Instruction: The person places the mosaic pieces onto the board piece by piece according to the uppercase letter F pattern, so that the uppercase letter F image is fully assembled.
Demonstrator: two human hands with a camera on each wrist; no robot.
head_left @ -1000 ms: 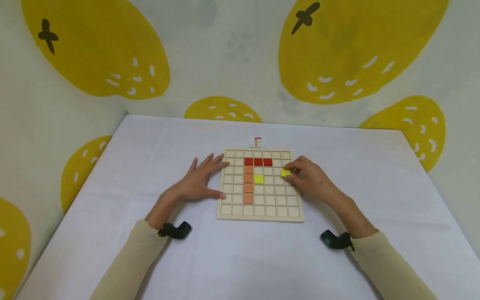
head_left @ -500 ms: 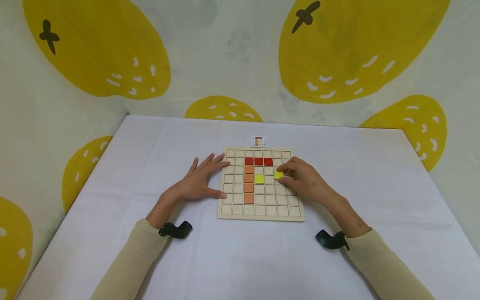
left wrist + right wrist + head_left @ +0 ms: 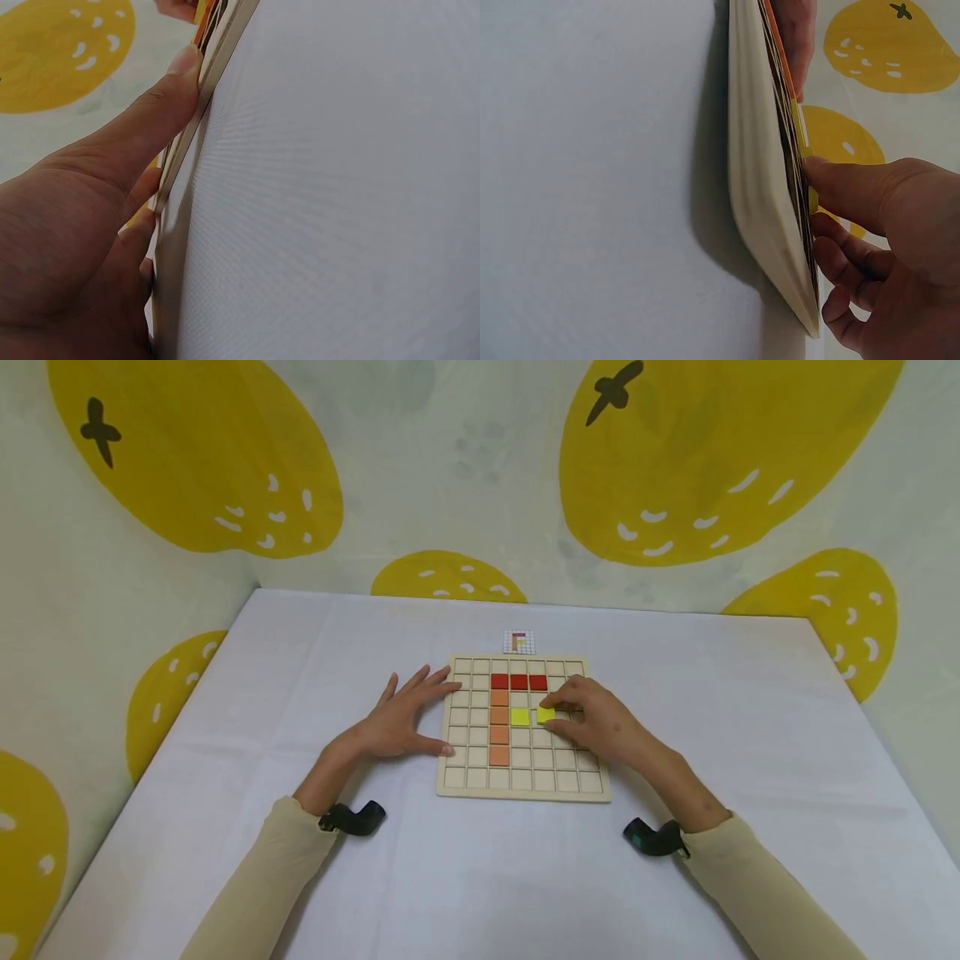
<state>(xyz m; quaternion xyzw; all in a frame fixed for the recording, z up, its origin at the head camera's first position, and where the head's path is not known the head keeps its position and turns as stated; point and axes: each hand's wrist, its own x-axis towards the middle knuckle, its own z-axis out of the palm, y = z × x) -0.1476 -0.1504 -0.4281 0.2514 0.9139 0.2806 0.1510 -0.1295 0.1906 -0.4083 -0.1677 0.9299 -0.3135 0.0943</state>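
A wooden grid board (image 3: 480, 782) lies on the white table. My right hand (image 3: 600, 717) pinches a yellow square tile (image 3: 545, 715) between thumb and fingers, over a cell on the board's right half. One cell to its left lies another yellow tile (image 3: 520, 717). Three red tiles (image 3: 519, 682) form a row near the top, and a column of orange tiles (image 3: 499, 735) runs down from the row's left end. My left hand (image 3: 393, 722) rests on the board's left edge, fingers spread; in the left wrist view its thumb (image 3: 161, 101) touches the rim.
A small printed card (image 3: 519, 642) with a coloured grid pattern lies just behind the board. A wall cloth (image 3: 450, 468) with large yellow fruit prints rises behind the white-covered table (image 3: 480, 868). Black wrist cameras (image 3: 358, 818) hang by both sleeves.
My right hand has slid left across the board with the yellow tile, from near the right edge to beside the other yellow tile. My left hand has stayed in place.
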